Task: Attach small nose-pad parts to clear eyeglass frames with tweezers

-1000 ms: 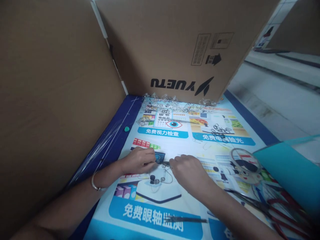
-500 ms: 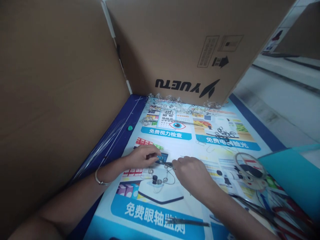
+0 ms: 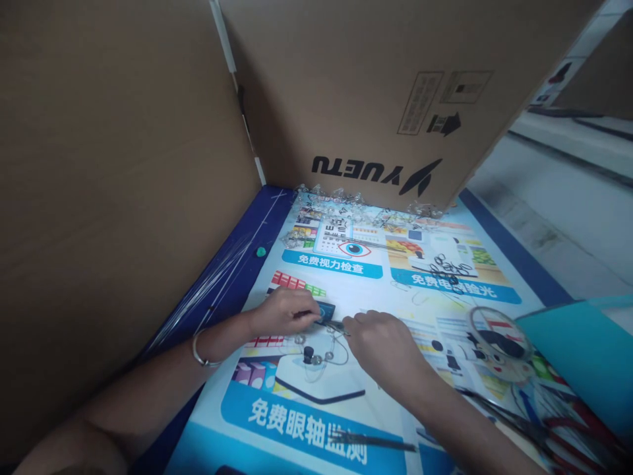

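Note:
My left hand [image 3: 284, 311] is closed in a pinch on a small thin wire part that lies on a printed poster [image 3: 346, 409] covering the table. My right hand [image 3: 380, 343] faces it, fingers wrapped round a slim metal tool [image 3: 335, 324] whose tip meets the left fingertips. Just below the two hands lies a thin wire loop strung with small beads [image 3: 319, 356]. A metal bangle [image 3: 200, 349] circles my left wrist.
Tall cardboard walls [image 3: 123, 165] close off the left and back. Clear plastic bits [image 3: 336, 196] line the back edge, small black rings [image 3: 448, 267] lie further right. A teal folder [image 3: 583, 349], a round clear lens [image 3: 497, 333], red-handled tools [image 3: 568, 422] and a thin dark rod [image 3: 376, 441] lie nearby.
Both hands stay together at the same spot; the camera has shifted slightly, moving the scene a little to the right in view.

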`<state>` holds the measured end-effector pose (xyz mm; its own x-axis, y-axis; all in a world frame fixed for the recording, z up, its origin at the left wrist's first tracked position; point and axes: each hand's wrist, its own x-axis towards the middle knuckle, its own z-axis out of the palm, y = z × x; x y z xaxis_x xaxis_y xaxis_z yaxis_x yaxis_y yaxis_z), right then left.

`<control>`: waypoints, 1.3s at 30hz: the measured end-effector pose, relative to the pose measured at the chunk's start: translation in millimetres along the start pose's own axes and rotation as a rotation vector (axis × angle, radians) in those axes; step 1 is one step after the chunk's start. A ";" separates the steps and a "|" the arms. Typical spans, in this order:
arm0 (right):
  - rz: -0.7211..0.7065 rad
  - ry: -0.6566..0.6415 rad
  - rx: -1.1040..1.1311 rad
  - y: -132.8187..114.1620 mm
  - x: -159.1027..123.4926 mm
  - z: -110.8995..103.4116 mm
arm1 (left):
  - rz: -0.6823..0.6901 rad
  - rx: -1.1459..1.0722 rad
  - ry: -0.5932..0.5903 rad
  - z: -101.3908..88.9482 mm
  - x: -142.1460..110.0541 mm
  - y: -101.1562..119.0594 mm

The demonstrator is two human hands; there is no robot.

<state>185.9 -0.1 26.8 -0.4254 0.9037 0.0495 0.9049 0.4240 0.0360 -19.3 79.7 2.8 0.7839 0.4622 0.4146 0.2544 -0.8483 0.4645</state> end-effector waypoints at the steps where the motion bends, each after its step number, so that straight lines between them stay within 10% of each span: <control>1: 0.001 0.001 0.000 -0.1 -0.2 -0.5 | 0.000 0.001 0.012 -0.1 0.0 0.2; 39: -0.077 0.046 0.019 0.2 2.4 4.0 | -0.016 0.515 -0.123 18.8 -7.9 1.1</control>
<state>185.1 2.5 22.9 -0.4932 0.8650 0.0928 0.8695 0.4934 0.0221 -14.6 70.2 -14.7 0.8304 0.4688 0.3011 0.4881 -0.8727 0.0126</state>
